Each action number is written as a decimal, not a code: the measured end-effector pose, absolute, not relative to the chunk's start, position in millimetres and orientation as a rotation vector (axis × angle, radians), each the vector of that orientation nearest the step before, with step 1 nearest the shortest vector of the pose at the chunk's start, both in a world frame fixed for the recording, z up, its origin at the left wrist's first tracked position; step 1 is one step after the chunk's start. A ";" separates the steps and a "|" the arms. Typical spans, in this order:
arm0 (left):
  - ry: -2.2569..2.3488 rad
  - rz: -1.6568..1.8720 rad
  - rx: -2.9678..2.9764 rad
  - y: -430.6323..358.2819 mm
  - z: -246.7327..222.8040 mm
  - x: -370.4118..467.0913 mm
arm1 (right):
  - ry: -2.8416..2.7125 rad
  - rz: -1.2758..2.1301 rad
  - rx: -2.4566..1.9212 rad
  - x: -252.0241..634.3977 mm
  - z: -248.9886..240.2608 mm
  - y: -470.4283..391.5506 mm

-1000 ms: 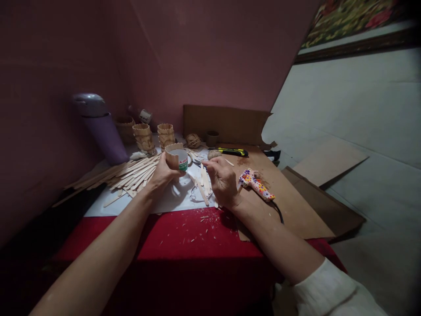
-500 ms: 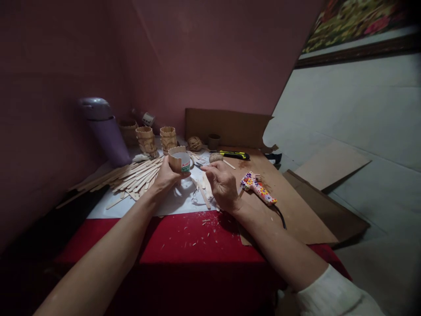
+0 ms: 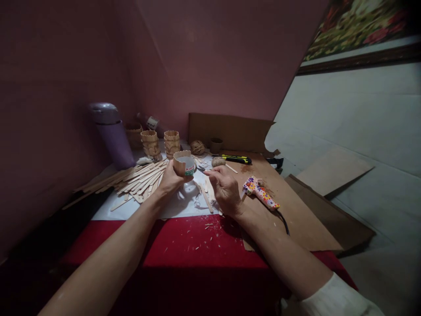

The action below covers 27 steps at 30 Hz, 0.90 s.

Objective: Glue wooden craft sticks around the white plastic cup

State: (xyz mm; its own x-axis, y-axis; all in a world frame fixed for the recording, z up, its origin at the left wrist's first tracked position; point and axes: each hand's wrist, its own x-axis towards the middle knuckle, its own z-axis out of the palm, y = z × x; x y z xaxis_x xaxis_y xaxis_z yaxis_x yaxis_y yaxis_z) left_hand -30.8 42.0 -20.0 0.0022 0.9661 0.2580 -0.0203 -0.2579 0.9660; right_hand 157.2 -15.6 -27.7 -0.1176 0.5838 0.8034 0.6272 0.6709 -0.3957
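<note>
My left hand point(image 3: 171, 181) is closed around a small white cup point(image 3: 190, 166) with green and red print. Short wooden stick pieces point(image 3: 179, 162) cover part of its outside, side by side. To its right, my right hand point(image 3: 226, 188) is closed on a thin dark metal tool point(image 3: 201, 169); its tip points toward the cup and most of it is hidden by the fingers. A fan of loose wooden craft sticks point(image 3: 144, 180) lies beyond my left hand. Cut stick pieces point(image 3: 206, 195) lie on the white paper point(image 3: 177, 208) between my hands.
Two stick-covered cups point(image 3: 172, 145) stand behind, near a purple flask point(image 3: 113, 138) and a twine ball point(image 3: 197, 147). A yellow-black utility knife point(image 3: 237, 159) and a flowered glue gun point(image 3: 261, 193) lie on cardboard point(image 3: 289, 219) at right. Wood scraps litter the red cloth point(image 3: 184, 245).
The whole view has shifted slightly, so everything sits a little lower and further right. Both hands keep their holds, and the cup stays close to the metal tool.
</note>
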 end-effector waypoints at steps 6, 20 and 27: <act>1.051 1.372 1.412 43.4 -22.3 -32.8 | -1.791 -0.048 -0.972 157.7 -27.3 -15.8; 1.008 1.349 1.407 45.7 -20.1 -39.0 | -1.789 -0.041 -0.972 157.8 -27.8 -16.0; 1.023 1.333 1.426 51.2 -26.8 -40.7 | -1.791 -0.055 -0.966 158.0 -27.2 -16.2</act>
